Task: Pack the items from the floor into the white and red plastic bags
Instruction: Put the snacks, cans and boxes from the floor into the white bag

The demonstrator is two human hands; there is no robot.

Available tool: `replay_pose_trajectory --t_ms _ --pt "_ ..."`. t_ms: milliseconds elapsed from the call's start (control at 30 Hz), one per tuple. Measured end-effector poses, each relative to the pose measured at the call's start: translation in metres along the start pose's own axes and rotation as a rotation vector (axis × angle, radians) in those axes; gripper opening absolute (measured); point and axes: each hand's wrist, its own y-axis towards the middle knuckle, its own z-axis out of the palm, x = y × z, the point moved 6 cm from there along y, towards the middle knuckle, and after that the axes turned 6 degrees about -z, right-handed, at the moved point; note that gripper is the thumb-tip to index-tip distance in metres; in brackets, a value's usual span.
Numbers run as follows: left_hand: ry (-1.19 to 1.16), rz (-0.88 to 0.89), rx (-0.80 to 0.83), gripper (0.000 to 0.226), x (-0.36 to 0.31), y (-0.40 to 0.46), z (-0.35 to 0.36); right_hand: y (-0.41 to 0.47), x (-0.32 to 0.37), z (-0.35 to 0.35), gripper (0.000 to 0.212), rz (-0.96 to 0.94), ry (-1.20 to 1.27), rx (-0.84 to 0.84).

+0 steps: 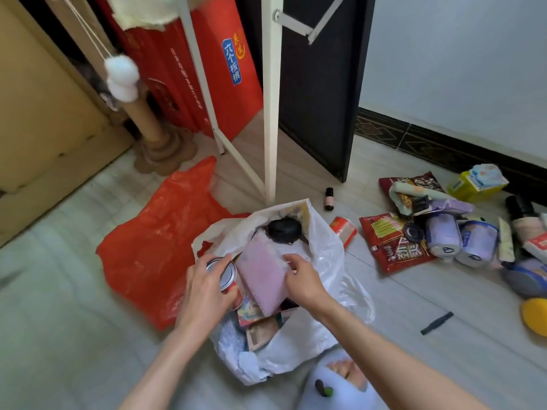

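Observation:
The white plastic bag [322, 255] lies open on the floor in front of me, holding a pink notebook [263, 276], a black round object [284, 230] and some printed packets. My left hand [207, 291] grips a tin can [226, 278] at the bag's left rim. My right hand [302, 281] pinches the pink notebook's right edge inside the bag. The red plastic bag [154, 250] lies flat to the left, partly under the white one.
Loose items lie on the floor to the right: a small dark bottle [329, 199], an orange can [344, 230], red snack packets [393, 244], two purple rolls [458, 241], a yellow box [473, 184], a black comb [437, 323]. White rack legs [270, 113] stand behind the bag.

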Motion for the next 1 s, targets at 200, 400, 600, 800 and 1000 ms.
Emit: replay_pose_trajectory --t_ms 200,400,600,800,1000 --pt "0.111 -0.024 0.012 0.057 0.017 -0.002 0.007 -0.009 -0.007 0.017 0.04 -0.228 -0.312 0.06" --pt "0.234 0.033 0.179 0.059 0.035 -0.011 0.034 -0.034 -0.01 0.026 0.036 -0.52 -0.984 0.201" --pt "0.119 -0.004 0.138 0.055 0.047 -0.014 0.044 -0.054 -0.019 0.018 0.033 -0.626 -1.204 0.171" --pt "0.19 -0.036 0.201 0.055 0.045 -0.021 0.057 -0.066 -0.016 0.004 0.044 -0.717 -1.172 0.12" --pt "0.297 -0.028 0.202 0.064 0.051 -0.057 0.067 -0.091 -0.044 -0.057 0.052 -0.541 -1.055 -0.033"
